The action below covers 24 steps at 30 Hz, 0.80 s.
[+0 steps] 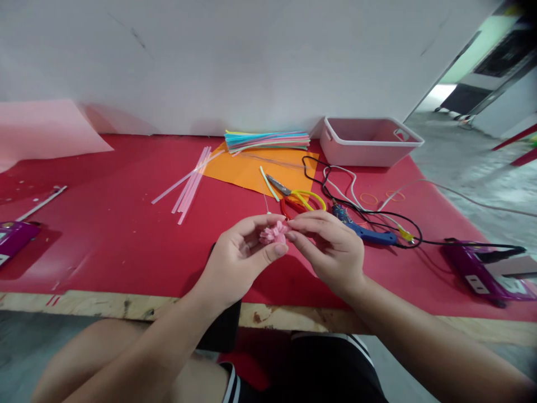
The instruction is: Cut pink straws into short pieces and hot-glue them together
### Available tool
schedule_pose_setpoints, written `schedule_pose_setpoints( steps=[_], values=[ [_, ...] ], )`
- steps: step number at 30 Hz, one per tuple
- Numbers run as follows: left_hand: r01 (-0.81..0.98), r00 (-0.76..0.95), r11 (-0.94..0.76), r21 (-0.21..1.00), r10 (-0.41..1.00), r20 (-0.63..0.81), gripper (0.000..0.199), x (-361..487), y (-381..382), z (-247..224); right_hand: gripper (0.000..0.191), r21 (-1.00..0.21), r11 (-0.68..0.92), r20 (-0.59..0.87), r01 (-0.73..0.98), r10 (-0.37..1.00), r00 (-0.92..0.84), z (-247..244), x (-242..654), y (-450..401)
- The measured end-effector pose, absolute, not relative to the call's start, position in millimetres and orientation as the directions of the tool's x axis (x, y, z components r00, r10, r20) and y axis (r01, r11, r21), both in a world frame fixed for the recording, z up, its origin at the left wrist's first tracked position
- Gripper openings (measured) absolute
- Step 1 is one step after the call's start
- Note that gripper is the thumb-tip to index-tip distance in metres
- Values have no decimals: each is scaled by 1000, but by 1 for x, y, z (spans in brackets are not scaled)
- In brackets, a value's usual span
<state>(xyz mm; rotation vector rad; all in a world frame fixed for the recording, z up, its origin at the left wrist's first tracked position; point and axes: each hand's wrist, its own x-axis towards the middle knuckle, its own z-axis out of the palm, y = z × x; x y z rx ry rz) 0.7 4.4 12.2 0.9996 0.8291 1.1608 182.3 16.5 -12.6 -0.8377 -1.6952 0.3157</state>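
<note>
A small pink frilly flower [274, 233] is held up over the near part of the red table. My left hand [245, 252] is closed around it, thumb in front and fingers behind. From the right, the thumb and fingertips of my right hand [329, 246] pinch at the flower's edge. A thin stem with a pale tip shows just behind my left fingers. Beyond the hands lie scissors [308, 196] with yellow and red handles, partly hidden by my fingers. A pale green strip [269, 183] rests beside their blades.
Pink strips [191, 187] lie left of an orange sheet [251, 168]. A bundle of coloured pipe cleaners [268, 141] rests at the back. A pink basket [371, 143] stands back right. A blue glue gun [369, 232], tangled cables and a purple power strip [482, 268] occupy the right side.
</note>
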Motion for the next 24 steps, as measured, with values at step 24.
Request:
schedule_pose_setpoints(
  steps=[24],
  values=[
    [-145, 121, 11, 989, 993, 7, 33, 4, -4, 11, 12, -669, 682, 670, 294, 726, -158, -7, 182, 15]
  ],
)
